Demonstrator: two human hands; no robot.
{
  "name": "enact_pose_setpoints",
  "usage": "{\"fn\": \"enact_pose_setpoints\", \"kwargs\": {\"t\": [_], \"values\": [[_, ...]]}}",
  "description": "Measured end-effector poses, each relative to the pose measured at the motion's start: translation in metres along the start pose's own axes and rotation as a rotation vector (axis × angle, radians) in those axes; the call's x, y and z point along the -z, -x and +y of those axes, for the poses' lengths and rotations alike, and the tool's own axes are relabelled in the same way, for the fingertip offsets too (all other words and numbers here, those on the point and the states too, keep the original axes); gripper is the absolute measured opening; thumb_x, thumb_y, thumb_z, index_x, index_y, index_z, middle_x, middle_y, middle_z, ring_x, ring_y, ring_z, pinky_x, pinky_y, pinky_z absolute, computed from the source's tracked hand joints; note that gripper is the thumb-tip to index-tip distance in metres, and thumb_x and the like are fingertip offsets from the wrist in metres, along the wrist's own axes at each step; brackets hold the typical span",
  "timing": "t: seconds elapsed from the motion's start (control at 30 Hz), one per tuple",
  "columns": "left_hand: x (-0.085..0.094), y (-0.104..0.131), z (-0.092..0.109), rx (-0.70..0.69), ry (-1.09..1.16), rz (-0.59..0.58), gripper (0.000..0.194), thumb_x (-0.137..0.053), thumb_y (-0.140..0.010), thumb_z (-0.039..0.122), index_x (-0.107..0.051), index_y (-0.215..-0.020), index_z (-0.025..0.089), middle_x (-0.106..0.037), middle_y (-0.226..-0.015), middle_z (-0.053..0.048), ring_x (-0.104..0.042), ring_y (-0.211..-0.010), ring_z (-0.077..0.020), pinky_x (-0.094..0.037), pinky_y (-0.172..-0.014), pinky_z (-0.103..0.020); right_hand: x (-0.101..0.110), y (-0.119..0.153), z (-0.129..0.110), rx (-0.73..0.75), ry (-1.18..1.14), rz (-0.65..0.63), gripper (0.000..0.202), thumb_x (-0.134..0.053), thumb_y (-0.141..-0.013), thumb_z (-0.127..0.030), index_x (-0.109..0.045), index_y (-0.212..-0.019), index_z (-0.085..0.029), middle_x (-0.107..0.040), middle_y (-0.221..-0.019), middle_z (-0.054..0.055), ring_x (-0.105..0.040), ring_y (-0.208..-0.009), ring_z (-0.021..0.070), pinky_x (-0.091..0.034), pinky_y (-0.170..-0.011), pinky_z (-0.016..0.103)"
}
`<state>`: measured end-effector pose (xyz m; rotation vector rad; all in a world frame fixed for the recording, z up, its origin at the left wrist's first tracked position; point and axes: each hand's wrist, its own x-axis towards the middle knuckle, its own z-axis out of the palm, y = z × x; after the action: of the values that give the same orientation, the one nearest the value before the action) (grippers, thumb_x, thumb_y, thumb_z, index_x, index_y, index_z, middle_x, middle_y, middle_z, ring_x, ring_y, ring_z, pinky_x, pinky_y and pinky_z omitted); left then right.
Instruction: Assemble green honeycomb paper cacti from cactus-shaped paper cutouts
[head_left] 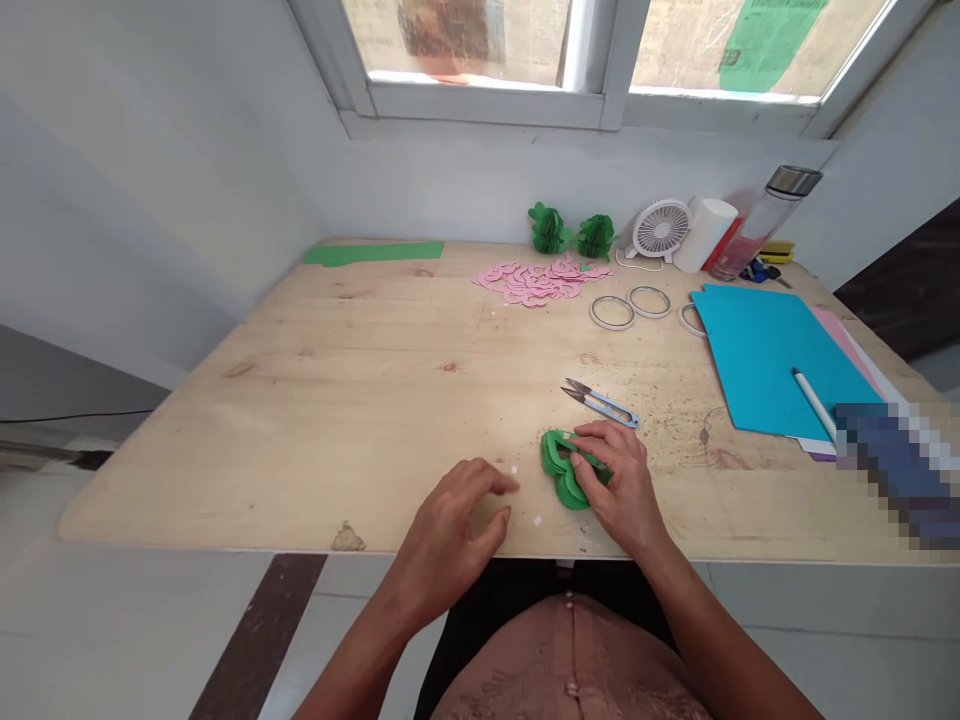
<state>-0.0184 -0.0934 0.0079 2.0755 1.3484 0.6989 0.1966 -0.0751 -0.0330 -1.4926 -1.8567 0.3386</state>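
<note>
A stack of green paper cutouts [564, 478] with a rounded, hollow outline lies near the table's front edge. My right hand [611, 485] grips its right side, thumb and fingers closed on the paper and covering part of it. To the left of the stack, my left hand [461, 520] hovers at the table edge with thumb and fingers apart, holding nothing. Just beyond my right hand lie thread snips [604, 403] with light blue handles, their blades pointing left. Tiny white scraps [538, 520] are scattered between my hands.
Pink paper cutouts [536, 280] are heaped at the back, before two green honeycomb paper shapes [550, 230]. Tape rolls [613, 313], a small white fan [661, 230] and a glass bottle [765, 225] stand or lie right of them. Blue sheets [772, 350] carry a pen [814, 403]. A green strip [375, 254] lies back left.
</note>
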Motion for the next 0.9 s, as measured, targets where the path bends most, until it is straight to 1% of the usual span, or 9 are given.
{"fn": "enact_pose_setpoints", "kwargs": {"t": [0.03,0.1,0.17,0.23,0.33,0.43,0.57,0.67,0.9], "values": [[-0.004,-0.001,-0.003,-0.012,-0.023,0.03,0.024,-0.048,-0.081,0.013,-0.06,-0.099,0.023,-0.064,-0.095,-0.003,-0.06,-0.089,-0.0183,-0.051,-0.078,-0.032,0.0,0.001,-0.002,0.026,0.025,0.016,0.019,-0.053,-0.084,-0.025,-0.069,-0.095,-0.026,-0.066,-0.104,0.006,-0.053,-0.105,0.0252,-0.04,-0.09,0.046],[-0.015,-0.008,-0.009,-0.058,-0.083,0.088,0.035,-0.047,-0.082,0.012,-0.057,-0.113,0.023,-0.063,-0.104,-0.006,-0.058,-0.097,-0.0202,-0.05,-0.084,-0.036,0.001,0.004,-0.006,0.086,0.084,0.04,0.02,-0.054,-0.084,-0.025,-0.069,-0.097,-0.027,-0.064,-0.109,0.006,-0.049,-0.113,0.0272,-0.038,-0.093,0.048],[-0.025,-0.015,-0.013,-0.126,-0.135,0.124,0.039,-0.046,-0.084,0.012,-0.054,-0.121,0.022,-0.061,-0.109,-0.008,-0.056,-0.101,-0.0213,-0.049,-0.088,-0.038,0.003,0.005,-0.01,0.138,0.141,0.037,0.02,-0.054,-0.084,-0.025,-0.069,-0.098,-0.026,-0.062,-0.114,0.007,-0.045,-0.118,0.0291,-0.036,-0.095,0.05],[-0.032,-0.022,-0.015,-0.203,-0.19,0.131,0.043,-0.043,-0.085,0.01,-0.051,-0.125,0.022,-0.06,-0.113,-0.009,-0.054,-0.104,-0.0219,-0.047,-0.091,-0.04,0.004,0.006,-0.013,0.169,0.185,0.014,0.02,-0.054,-0.084,-0.025,-0.068,-0.099,-0.025,-0.06,-0.118,0.007,-0.043,-0.121,0.0304,-0.034,-0.097,0.051],[-0.039,-0.027,-0.018,-0.285,-0.294,0.113,0.046,-0.041,-0.083,0.006,-0.054,-0.124,0.023,-0.059,-0.116,-0.009,-0.052,-0.108,-0.0233,-0.045,-0.095,-0.044,0.005,0.005,-0.019,0.187,0.221,-0.019,0.02,-0.055,-0.083,-0.024,-0.068,-0.099,-0.025,-0.059,-0.12,0.007,-0.042,-0.122,0.0313,-0.033,-0.098,0.052],[-0.042,-0.027,-0.023,-0.306,-0.361,0.11,0.045,-0.041,-0.083,0.005,-0.058,-0.12,0.023,-0.059,-0.116,-0.01,-0.051,-0.108,-0.0242,-0.043,-0.096,-0.047,0.007,0.005,-0.023,0.192,0.216,-0.033,0.019,-0.055,-0.083,-0.024,-0.068,-0.098,-0.025,-0.059,-0.12,0.007,-0.043,-0.122,0.0307,-0.032,-0.098,0.052],[-0.044,-0.027,-0.027,-0.326,-0.387,0.118,0.044,-0.04,-0.084,0.005,-0.059,-0.119,0.023,-0.06,-0.114,-0.01,-0.051,-0.107,-0.0244,-0.044,-0.095,-0.046,0.011,0.009,-0.024,0.193,0.196,-0.034,0.019,-0.054,-0.084,-0.025,-0.067,-0.099,-0.024,-0.06,-0.12,0.007,-0.043,-0.122,0.0297,-0.034,-0.098,0.05],[-0.044,-0.027,-0.028,-0.338,-0.39,0.123,0.044,-0.041,-0.083,0.005,-0.059,-0.12,0.023,-0.06,-0.113,-0.01,-0.051,-0.106,-0.0246,-0.045,-0.093,-0.045,0.013,0.014,-0.021,0.201,0.24,-0.043,0.023,-0.055,-0.085,-0.028,-0.066,-0.104,-0.025,-0.058,-0.123,0.008,-0.041,-0.123,0.0316,-0.034,-0.098,0.053],[-0.045,-0.028,-0.031,-0.368,-0.451,0.13,0.039,-0.046,-0.084,0.009,-0.06,-0.117,0.024,-0.059,-0.116,-0.011,-0.05,-0.113,-0.0269,-0.043,-0.095,-0.047,0.009,0.017,-0.019,0.252,0.392,-0.14,0.038,-0.056,-0.084,-0.037,-0.059,-0.12,-0.025,-0.05,-0.134,0.012,-0.034,-0.128,0.0376,-0.028,-0.1,0.06]]}}
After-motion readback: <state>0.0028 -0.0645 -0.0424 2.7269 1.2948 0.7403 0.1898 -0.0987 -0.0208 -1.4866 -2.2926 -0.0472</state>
